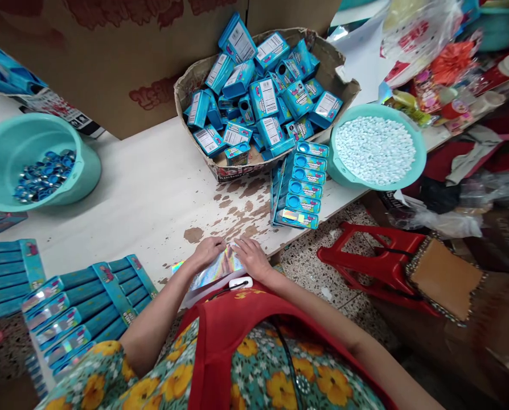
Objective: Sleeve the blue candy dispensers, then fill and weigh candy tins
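A shiny holographic sheet lies at the table's near edge, close against my body. My left hand is closed, its curled fingers gripping the sheet's far edge on the left. On the right side of the same sheet rests my right hand, fingers stretched out. Just beyond it stands a stack of blue candy boxes joined in a row, the nearest bearing a shiny patch. Behind these, a torn cardboard tray holds many loose blue boxes.
A teal tub of small white candies stands right of the tray. Another teal tub at left holds small blue-and-silver pieces. Packed blue boxes are stacked at lower left. A red stool stands on the floor at right.
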Demonstrator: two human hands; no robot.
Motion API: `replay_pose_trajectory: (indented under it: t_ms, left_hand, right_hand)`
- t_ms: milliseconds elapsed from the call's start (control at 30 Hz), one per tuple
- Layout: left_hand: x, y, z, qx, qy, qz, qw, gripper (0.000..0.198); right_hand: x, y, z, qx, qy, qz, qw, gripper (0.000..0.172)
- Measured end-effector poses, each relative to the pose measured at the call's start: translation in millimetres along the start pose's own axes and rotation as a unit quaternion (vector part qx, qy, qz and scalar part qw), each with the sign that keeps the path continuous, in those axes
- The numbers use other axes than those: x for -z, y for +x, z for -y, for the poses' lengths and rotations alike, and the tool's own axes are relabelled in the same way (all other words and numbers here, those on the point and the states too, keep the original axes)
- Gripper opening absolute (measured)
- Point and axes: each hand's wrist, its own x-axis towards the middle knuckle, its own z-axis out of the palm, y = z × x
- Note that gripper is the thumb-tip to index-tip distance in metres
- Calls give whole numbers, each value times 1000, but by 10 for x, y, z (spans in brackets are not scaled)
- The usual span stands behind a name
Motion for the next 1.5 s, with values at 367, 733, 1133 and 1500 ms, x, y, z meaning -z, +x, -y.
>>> replay_pose_trajectory:
  t_ms: [367, 733, 1133, 1500]
  left_hand:
    - [99, -88, -351, -46, -68, -71, 994, 35]
    - [577, 3, -1670, -183, -143, 84, 969, 27]
    - [354, 808, -1922, -163, -238, 86, 954, 18]
    - [658, 128, -528, 31, 51, 157, 986, 63]
  right_hand:
    - [943, 75, 300, -137, 158, -126, 970, 10]
    - [1747, 90, 180, -271, 110, -390, 873, 12]
    - [1631, 346, -491, -382, 190, -489, 761, 24]
    - [1634, 105, -113, -253, 78, -539, 799, 24]
